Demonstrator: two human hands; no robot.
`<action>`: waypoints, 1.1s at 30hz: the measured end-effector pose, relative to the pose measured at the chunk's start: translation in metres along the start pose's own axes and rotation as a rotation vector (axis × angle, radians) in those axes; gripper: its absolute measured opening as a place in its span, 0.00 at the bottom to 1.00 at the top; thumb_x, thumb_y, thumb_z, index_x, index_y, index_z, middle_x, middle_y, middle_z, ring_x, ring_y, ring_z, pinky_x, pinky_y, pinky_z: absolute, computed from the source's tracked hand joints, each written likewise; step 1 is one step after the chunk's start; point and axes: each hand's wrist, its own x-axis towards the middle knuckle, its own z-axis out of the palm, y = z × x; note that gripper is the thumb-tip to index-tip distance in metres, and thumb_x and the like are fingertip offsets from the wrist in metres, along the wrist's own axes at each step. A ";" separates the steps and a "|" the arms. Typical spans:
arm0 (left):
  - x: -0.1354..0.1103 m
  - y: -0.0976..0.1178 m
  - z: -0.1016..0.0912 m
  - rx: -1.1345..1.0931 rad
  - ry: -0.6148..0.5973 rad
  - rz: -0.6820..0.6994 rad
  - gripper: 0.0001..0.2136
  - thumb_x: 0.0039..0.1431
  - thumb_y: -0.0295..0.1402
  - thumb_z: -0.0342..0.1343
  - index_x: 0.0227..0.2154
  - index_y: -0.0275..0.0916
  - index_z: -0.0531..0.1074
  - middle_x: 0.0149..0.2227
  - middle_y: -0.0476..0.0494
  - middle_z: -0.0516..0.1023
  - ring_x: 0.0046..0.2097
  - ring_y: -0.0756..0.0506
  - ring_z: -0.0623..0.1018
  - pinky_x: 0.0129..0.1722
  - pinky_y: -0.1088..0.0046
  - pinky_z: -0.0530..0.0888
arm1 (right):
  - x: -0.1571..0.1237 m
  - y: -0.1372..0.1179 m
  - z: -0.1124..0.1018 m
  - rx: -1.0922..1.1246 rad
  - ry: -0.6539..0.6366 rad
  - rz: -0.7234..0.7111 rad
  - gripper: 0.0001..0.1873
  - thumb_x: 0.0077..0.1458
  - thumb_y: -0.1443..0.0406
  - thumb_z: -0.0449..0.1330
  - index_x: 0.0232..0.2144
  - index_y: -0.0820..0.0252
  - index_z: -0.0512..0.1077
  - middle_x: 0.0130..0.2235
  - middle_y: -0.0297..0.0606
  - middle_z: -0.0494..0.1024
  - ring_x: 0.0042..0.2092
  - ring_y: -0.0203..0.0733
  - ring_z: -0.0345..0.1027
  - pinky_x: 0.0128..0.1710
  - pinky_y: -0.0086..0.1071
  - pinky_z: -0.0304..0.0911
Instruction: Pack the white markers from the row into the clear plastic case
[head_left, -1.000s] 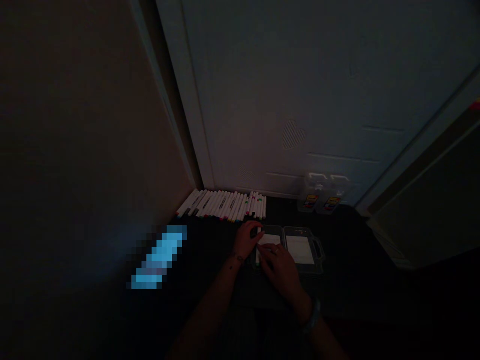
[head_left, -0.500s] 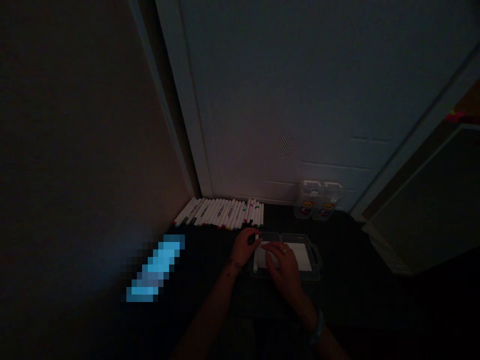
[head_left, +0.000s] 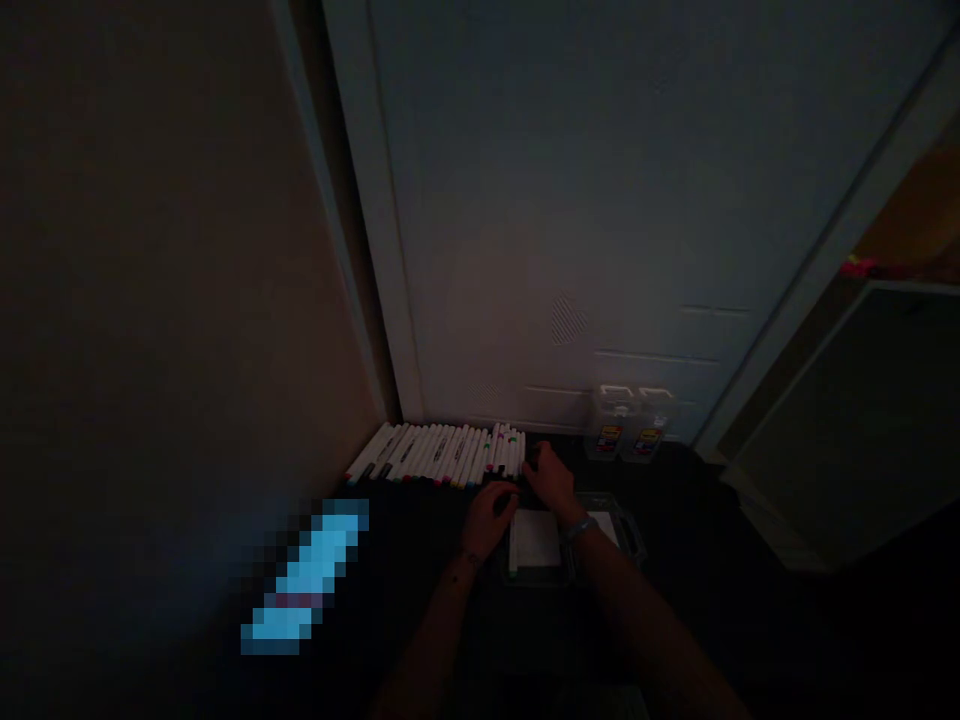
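The scene is very dark. A long row of white markers [head_left: 442, 452] with coloured caps lies on the dark floor against a white door. In front of it sits an open clear plastic case [head_left: 626, 530] with white inserts. My left hand [head_left: 487, 520] rests at the case's left edge, fingers curled on its rim. My right hand [head_left: 551, 475] is stretched past the case to the right end of the marker row, fingers bent down at the last markers. Whether it grips one is hidden by the dark.
Two small clear containers [head_left: 630, 430] with coloured labels stand against the door at the right. A wall runs along the left. A blurred blue patch [head_left: 304, 580] lies on the floor at the left. A dark panel [head_left: 847, 430] leans at the right.
My right hand has left the white insert in the case and moved up to the right end of the marker row. My left hand stays at the case's left edge.
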 end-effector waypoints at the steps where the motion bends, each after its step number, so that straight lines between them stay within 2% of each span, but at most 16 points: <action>1: 0.000 0.000 0.000 -0.008 0.004 -0.004 0.09 0.57 0.32 0.50 0.38 0.41 0.73 0.41 0.44 0.74 0.45 0.46 0.73 0.49 0.66 0.68 | 0.001 0.000 0.003 -0.015 0.004 0.009 0.23 0.53 0.59 0.54 0.50 0.59 0.57 0.46 0.44 0.71 0.46 0.44 0.68 0.39 0.33 0.60; 6: 0.001 -0.003 0.001 -0.016 0.013 -0.010 0.09 0.56 0.30 0.50 0.37 0.40 0.72 0.40 0.44 0.74 0.43 0.47 0.74 0.47 0.68 0.69 | 0.000 -0.002 0.010 -0.057 0.007 0.020 0.25 0.54 0.59 0.53 0.53 0.57 0.52 0.46 0.45 0.71 0.47 0.45 0.67 0.39 0.33 0.60; 9: 0.001 -0.002 0.001 -0.006 0.005 -0.009 0.09 0.56 0.30 0.50 0.37 0.41 0.72 0.40 0.44 0.74 0.43 0.47 0.73 0.47 0.68 0.69 | 0.000 -0.001 0.012 -0.087 0.013 0.001 0.24 0.54 0.60 0.52 0.52 0.55 0.52 0.46 0.44 0.71 0.45 0.45 0.68 0.37 0.33 0.60; 16: 0.000 -0.002 0.002 -0.011 0.013 -0.029 0.09 0.56 0.31 0.50 0.37 0.41 0.72 0.40 0.44 0.74 0.44 0.46 0.73 0.48 0.67 0.69 | 0.000 0.001 0.014 -0.223 -0.004 -0.033 0.19 0.54 0.62 0.53 0.48 0.59 0.58 0.38 0.43 0.74 0.41 0.46 0.70 0.38 0.35 0.60; 21: 0.000 -0.002 0.003 -0.033 0.026 -0.071 0.08 0.56 0.32 0.50 0.36 0.40 0.73 0.39 0.44 0.75 0.43 0.46 0.74 0.46 0.67 0.69 | 0.003 0.005 0.011 -0.238 0.028 -0.051 0.20 0.53 0.67 0.54 0.49 0.60 0.59 0.44 0.48 0.71 0.46 0.46 0.67 0.40 0.34 0.61; 23: -0.001 -0.003 0.003 -0.039 0.032 -0.069 0.08 0.56 0.32 0.51 0.36 0.40 0.73 0.39 0.44 0.75 0.43 0.46 0.74 0.46 0.67 0.69 | 0.005 0.010 0.009 -0.237 0.033 -0.051 0.20 0.53 0.70 0.54 0.49 0.61 0.60 0.44 0.49 0.71 0.45 0.46 0.67 0.38 0.33 0.62; 26: -0.001 -0.003 0.003 -0.045 0.043 -0.076 0.09 0.56 0.32 0.51 0.37 0.40 0.72 0.39 0.44 0.75 0.42 0.46 0.75 0.45 0.66 0.70 | 0.008 0.017 0.004 -0.228 0.035 -0.066 0.12 0.55 0.72 0.51 0.43 0.64 0.66 0.39 0.48 0.73 0.41 0.44 0.69 0.37 0.32 0.62; 28: -0.001 -0.005 0.003 -0.054 0.056 -0.090 0.09 0.55 0.33 0.51 0.38 0.40 0.72 0.39 0.44 0.76 0.41 0.46 0.75 0.44 0.66 0.70 | 0.008 0.021 -0.003 -0.211 0.054 -0.089 0.11 0.58 0.72 0.48 0.40 0.64 0.69 0.37 0.47 0.74 0.40 0.43 0.70 0.38 0.33 0.62; 30: -0.001 -0.006 0.004 -0.062 0.066 -0.099 0.10 0.56 0.33 0.51 0.39 0.40 0.72 0.39 0.44 0.76 0.41 0.46 0.75 0.44 0.66 0.71 | 0.005 0.022 -0.012 -0.190 0.093 -0.112 0.15 0.61 0.70 0.44 0.42 0.64 0.69 0.38 0.47 0.74 0.42 0.42 0.69 0.41 0.33 0.61; 33: 0.000 -0.006 0.006 -0.078 0.082 -0.108 0.10 0.56 0.35 0.51 0.40 0.40 0.72 0.41 0.43 0.76 0.42 0.45 0.75 0.45 0.66 0.70 | -0.012 0.022 -0.025 -0.105 0.191 -0.167 0.19 0.64 0.66 0.40 0.52 0.60 0.63 0.44 0.44 0.72 0.46 0.39 0.66 0.46 0.32 0.59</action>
